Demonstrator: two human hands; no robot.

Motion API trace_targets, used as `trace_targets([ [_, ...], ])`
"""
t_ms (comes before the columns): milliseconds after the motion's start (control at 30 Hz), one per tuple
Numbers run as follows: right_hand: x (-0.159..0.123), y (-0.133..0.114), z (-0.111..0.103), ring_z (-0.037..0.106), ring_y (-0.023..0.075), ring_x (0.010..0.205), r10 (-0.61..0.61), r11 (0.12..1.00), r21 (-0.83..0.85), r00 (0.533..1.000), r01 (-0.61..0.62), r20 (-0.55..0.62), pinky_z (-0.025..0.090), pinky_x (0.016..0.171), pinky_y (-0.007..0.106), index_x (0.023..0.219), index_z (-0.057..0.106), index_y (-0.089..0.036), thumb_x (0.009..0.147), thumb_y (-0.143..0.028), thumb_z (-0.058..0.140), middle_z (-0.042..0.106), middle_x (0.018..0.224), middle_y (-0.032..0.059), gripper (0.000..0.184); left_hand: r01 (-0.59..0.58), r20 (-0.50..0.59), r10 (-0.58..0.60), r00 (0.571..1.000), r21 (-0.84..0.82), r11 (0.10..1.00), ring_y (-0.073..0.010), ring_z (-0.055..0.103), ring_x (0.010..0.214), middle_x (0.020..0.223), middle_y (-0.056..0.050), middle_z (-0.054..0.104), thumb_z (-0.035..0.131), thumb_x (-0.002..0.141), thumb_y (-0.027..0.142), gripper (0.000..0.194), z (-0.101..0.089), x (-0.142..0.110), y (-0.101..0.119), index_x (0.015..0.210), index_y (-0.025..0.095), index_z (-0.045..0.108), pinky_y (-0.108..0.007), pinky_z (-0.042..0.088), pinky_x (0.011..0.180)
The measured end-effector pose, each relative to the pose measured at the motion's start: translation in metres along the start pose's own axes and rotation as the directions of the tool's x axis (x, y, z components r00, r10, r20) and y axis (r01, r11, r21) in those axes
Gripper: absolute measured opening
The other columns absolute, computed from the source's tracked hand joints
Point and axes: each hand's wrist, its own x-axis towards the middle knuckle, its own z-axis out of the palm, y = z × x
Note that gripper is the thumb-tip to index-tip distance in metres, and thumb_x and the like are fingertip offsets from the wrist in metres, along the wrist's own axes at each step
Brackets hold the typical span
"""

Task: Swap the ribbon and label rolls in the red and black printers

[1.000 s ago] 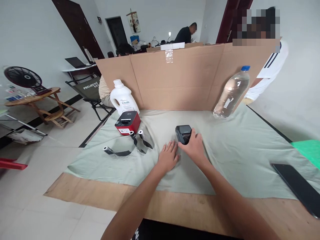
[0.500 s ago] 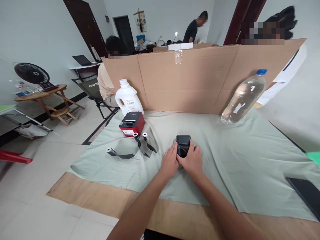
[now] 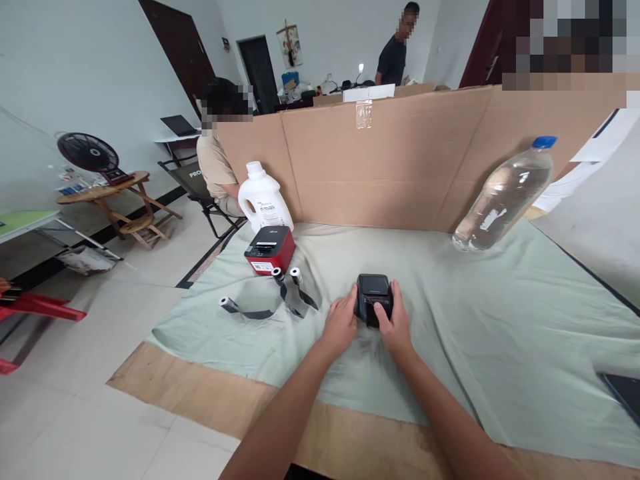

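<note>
A small black boxy device (image 3: 374,285), its exact kind not clear, stands on the cloth in front of me. My left hand (image 3: 342,322) lies along its left side, fingers together and pressed to it. From the right, my right hand (image 3: 397,327) grips it, with the thumb over the lower front and the fingers along the side. Left of my hands are a black-and-red receipt printer (image 3: 271,249) and several small rolls with dark ribbon, one roll (image 3: 229,305) lying apart with its ribbon (image 3: 257,314) unrolled.
A white jug (image 3: 267,203) stands behind the printer. Cardboard (image 3: 370,167) walls the table's far side, and a large clear bottle (image 3: 505,197) leans against it. A phone (image 3: 623,393) lies at the right edge. People are beyond the cardboard, one person (image 3: 216,157) seated left.
My right hand has shifted to the device's right side, its thumb now over the lower front. My left hand stays at the left side. The view has moved slightly.
</note>
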Motion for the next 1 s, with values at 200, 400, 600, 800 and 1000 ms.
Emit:
trace_targets([
  [200,0.0,0.003,0.001,0.037,0.0317,0.151,0.098,0.993,0.066,0.995,-0.099,0.015,0.034,0.121,0.054,0.163,0.023,-0.015,0.097,-0.055,0.044,0.036,0.164,0.0193,0.081,0.028,-0.002,-0.028,1.0,0.009,1.0,-0.0249,0.047,0.145,0.161,-0.011,0.044,0.038,0.086,0.005,0.082,0.002,0.004,-0.001,0.164,0.022,0.019,-0.047,0.034,0.122],
  [400,-0.001,-0.005,0.001,0.035,0.0323,0.152,0.095,0.995,0.01,0.995,-0.095,0.006,0.033,0.121,0.055,0.164,0.02,-0.014,0.095,-0.057,0.045,0.036,0.164,0.0195,0.084,0.034,0.013,-0.036,0.999,0.122,0.992,-0.023,0.052,0.141,0.158,-0.015,0.047,0.041,0.079,0.001,0.089,0.004,0.006,0.009,0.164,0.017,0.018,-0.046,0.032,0.122],
  [600,0.0,-0.001,0.0,0.035,0.0322,0.152,0.113,0.989,0.093,0.994,-0.113,0.001,0.03,0.122,0.055,0.161,0.024,-0.013,0.095,-0.053,0.048,0.036,0.164,0.0215,0.081,0.061,-0.005,-0.061,0.998,0.027,0.998,-0.0208,0.048,0.145,0.16,-0.011,0.046,0.038,0.083,0.003,0.084,0.004,0.006,0.007,0.164,0.019,0.022,-0.046,0.028,0.125],
  [800,0.0,-0.004,0.001,0.049,0.03,0.142,0.107,0.951,0.302,0.988,-0.07,-0.109,0.037,0.119,0.054,0.15,0.039,-0.015,0.096,-0.048,0.052,0.049,0.152,0.0225,0.065,0.141,-0.049,-0.151,0.987,-0.164,0.976,-0.0221,0.043,0.148,0.161,-0.001,0.044,0.041,0.086,0.007,0.076,0.005,0.007,-0.003,0.16,0.025,0.036,-0.044,0.029,0.127],
  [1000,0.0,-0.007,-0.002,0.054,0.0296,0.134,0.085,0.927,0.375,0.981,-0.015,-0.173,0.041,0.115,0.055,0.138,0.05,-0.016,0.096,-0.044,0.054,0.056,0.143,0.0204,0.051,0.172,0.0,-0.18,0.984,-0.282,0.944,-0.0198,0.039,0.151,0.158,-0.001,0.045,0.041,0.085,0.005,0.077,-0.002,0.011,0.001,0.16,0.02,0.033,-0.045,0.026,0.128],
])
